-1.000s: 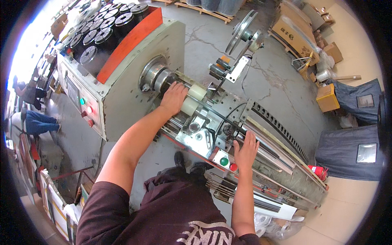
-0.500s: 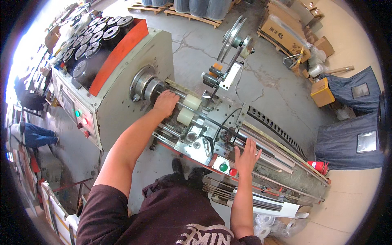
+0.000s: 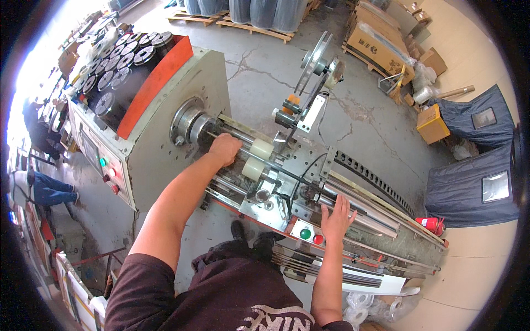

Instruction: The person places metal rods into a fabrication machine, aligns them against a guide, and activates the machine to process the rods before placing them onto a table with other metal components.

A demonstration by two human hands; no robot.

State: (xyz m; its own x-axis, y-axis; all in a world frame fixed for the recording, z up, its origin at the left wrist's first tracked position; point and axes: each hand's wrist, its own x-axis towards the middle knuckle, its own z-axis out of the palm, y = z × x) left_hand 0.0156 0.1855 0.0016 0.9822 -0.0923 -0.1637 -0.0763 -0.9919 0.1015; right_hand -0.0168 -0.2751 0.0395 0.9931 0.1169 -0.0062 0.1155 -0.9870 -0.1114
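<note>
My left hand (image 3: 225, 150) is closed around a long dark rod (image 3: 284, 167), close to the round metal chuck (image 3: 186, 122) of a large grey machine. From there the rod runs to the right, passing between two pale rollers (image 3: 261, 148). Its grip point is partly covered by my fingers. Further right, my right hand (image 3: 337, 218) has its fingers stretched out, with the fingertips at a dark cylindrical part (image 3: 330, 192) in line with the rod. Just left of that wrist sits a small panel with a green button (image 3: 305, 234) and a red button (image 3: 318, 239).
Black spools (image 3: 110, 107) crowd the machine's top behind an orange guard (image 3: 155, 91). A wheel on an arm (image 3: 314, 62) rises behind the bed. Several dark rods (image 3: 342, 274) lie on a white shelf below my right forearm. A red extinguisher (image 3: 430, 224) stands far right.
The view has shifted slightly, so the machine sits a little lower in it. My left hand looks more tightly curled around the rod. My right hand keeps nearly the same place.
</note>
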